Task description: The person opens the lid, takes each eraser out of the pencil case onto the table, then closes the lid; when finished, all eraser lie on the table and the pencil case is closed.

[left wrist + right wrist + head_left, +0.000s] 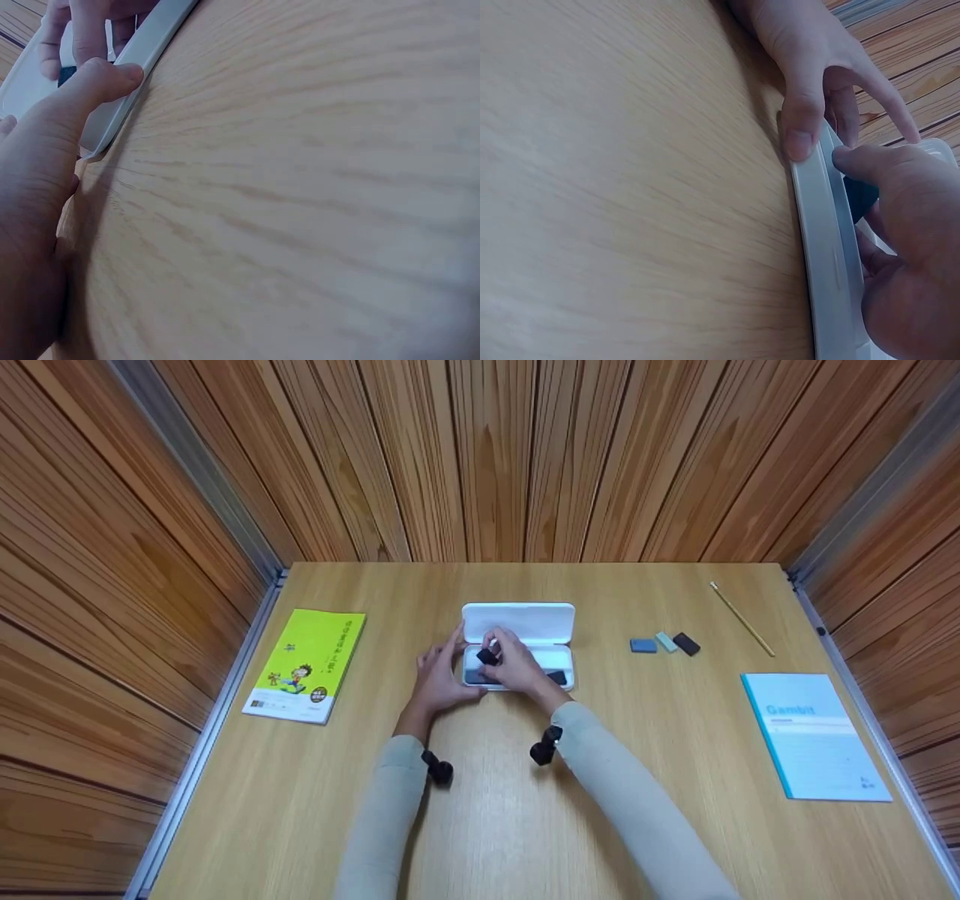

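A white pencil case [519, 619] lies on the table with its lid raised at the back. My left hand [442, 679] holds the case's left end, its thumb against the front wall [814, 217] and its fingers toward the lid side. Above the left part of the tray, my right hand [516, 661] pinches a small black block, eraser-like [487, 657], between thumb and fingers. In the right wrist view this dark block [861, 196] shows partly behind the right thumb. Another dark piece [556, 677] lies in the tray's right end. Part of the tray is hidden under the right hand.
Right of the case lie a blue block [643, 646], a pale green block [665, 642] and a black block [686, 643]. A thin pencil-like stick [742, 619] is farther right, above a light blue notebook [817, 737]. At left lies a yellow-green book [306, 664].
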The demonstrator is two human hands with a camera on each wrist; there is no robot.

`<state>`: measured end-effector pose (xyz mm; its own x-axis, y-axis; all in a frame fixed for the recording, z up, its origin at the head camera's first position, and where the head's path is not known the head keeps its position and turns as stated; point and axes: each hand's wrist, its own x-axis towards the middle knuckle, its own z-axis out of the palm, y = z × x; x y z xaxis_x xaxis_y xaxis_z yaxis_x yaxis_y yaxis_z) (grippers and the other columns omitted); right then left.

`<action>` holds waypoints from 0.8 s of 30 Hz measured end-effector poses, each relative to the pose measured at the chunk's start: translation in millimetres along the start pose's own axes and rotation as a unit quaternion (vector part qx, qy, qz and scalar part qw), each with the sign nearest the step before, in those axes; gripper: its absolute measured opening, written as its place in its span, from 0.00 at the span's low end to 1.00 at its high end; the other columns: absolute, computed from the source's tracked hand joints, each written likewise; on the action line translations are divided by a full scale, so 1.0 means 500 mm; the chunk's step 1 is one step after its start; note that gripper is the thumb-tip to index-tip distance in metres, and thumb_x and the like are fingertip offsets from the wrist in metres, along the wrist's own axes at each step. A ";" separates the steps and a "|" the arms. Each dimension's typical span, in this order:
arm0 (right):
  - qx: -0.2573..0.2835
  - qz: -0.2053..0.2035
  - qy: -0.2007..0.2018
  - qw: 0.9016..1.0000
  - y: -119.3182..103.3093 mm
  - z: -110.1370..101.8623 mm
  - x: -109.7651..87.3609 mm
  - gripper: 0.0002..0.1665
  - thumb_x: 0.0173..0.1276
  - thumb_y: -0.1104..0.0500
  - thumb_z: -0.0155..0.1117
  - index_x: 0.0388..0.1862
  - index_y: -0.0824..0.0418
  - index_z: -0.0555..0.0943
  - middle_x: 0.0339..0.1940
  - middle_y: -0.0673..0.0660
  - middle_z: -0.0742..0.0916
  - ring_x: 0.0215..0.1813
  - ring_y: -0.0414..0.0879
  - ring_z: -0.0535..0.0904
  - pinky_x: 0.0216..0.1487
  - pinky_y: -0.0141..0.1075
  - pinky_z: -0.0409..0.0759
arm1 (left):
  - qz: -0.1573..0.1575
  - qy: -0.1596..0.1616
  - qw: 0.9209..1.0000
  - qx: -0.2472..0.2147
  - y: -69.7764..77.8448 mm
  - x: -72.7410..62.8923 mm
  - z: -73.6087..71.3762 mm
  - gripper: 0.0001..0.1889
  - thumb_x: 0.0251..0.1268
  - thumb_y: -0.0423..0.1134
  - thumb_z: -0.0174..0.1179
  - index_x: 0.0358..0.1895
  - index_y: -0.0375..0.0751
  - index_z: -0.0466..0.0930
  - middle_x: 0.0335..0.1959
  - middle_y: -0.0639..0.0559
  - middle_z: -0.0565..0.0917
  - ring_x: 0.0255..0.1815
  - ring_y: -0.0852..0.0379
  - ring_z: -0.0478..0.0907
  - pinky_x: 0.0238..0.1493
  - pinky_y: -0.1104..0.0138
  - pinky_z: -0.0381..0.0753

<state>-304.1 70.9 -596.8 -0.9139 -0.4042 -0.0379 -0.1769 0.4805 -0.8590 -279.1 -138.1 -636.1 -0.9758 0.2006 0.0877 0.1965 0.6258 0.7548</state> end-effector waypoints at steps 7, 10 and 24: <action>0.008 -0.018 0.037 0.999 0.007 0.003 -0.001 0.19 0.75 0.67 0.74 0.50 0.53 0.73 0.55 0.59 0.80 0.60 0.54 0.79 0.65 0.47 0.77 | 0.002 -0.002 1.000 0.009 0.000 0.001 0.001 0.70 0.54 0.55 0.85 0.96 0.61 0.45 0.83 0.49 0.81 0.76 0.40 0.72 0.85 0.37 0.52; 0.019 -0.021 0.036 0.999 -0.003 -0.001 -0.002 0.18 0.75 0.69 0.73 0.50 0.54 0.73 0.55 0.59 0.80 0.60 0.55 0.79 0.64 0.46 0.78 | -0.005 -0.004 1.000 0.009 0.001 0.000 0.000 0.70 0.54 0.56 0.86 0.95 0.64 0.44 0.83 0.49 0.81 0.77 0.40 0.72 0.84 0.38 0.53; 0.032 -0.081 0.042 0.995 0.021 -0.024 -0.004 0.18 0.74 0.68 0.76 0.50 0.56 0.75 0.51 0.58 0.82 0.54 0.51 0.81 0.57 0.38 0.81 | -0.009 -0.003 1.000 0.004 0.001 0.000 0.000 0.70 0.55 0.57 0.86 0.95 0.66 0.43 0.84 0.51 0.80 0.79 0.40 0.71 0.86 0.37 0.52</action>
<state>-308.6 86.3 -599.7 -0.9034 -0.4037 0.1443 -0.3027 0.3625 -0.8815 -278.9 -137.7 -635.9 -0.9787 0.1929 0.0704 0.1793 0.6357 0.7508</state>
